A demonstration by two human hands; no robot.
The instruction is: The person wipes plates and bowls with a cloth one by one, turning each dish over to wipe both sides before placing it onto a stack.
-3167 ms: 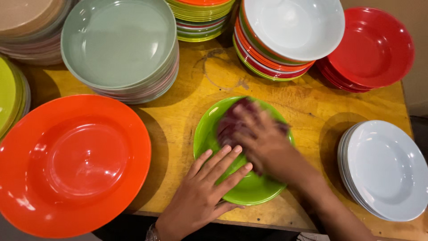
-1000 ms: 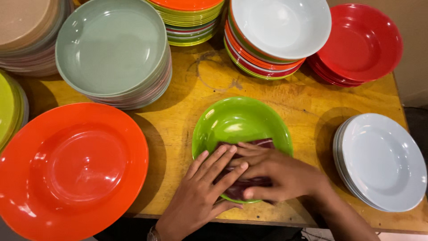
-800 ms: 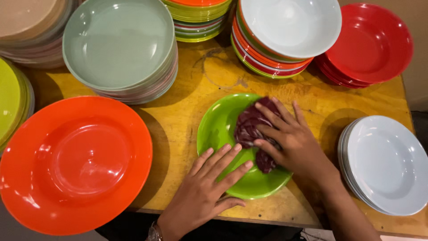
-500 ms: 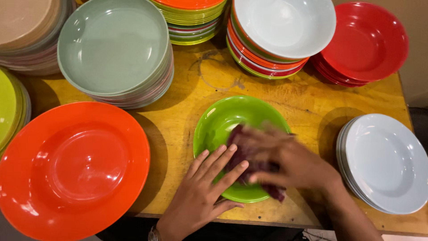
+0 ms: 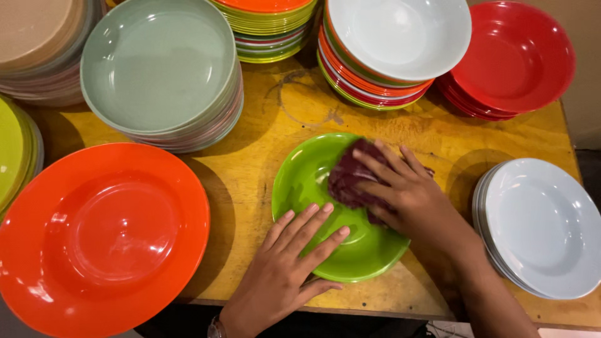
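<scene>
A bright green plate [image 5: 300, 181] lies on the yellow wooden table [image 5: 275, 112] near its front edge. My left hand [image 5: 285, 269] rests flat on the plate's near left rim, fingers spread, pressing it down. My right hand [image 5: 407, 194] presses a dark maroon cloth [image 5: 347, 178] into the plate's upper right part, fingers spread over the cloth.
A big orange plate [image 5: 100, 235] lies at the left, a stack of grey-green plates [image 5: 159, 69] behind it. White plates [image 5: 541, 225] are stacked at the right. Red plates [image 5: 516, 56], a mixed stack with a white top [image 5: 394, 37] and other stacks line the back.
My right hand has swept the cloth from the plate's near side up to its far right part. My left hand has stayed on the rim.
</scene>
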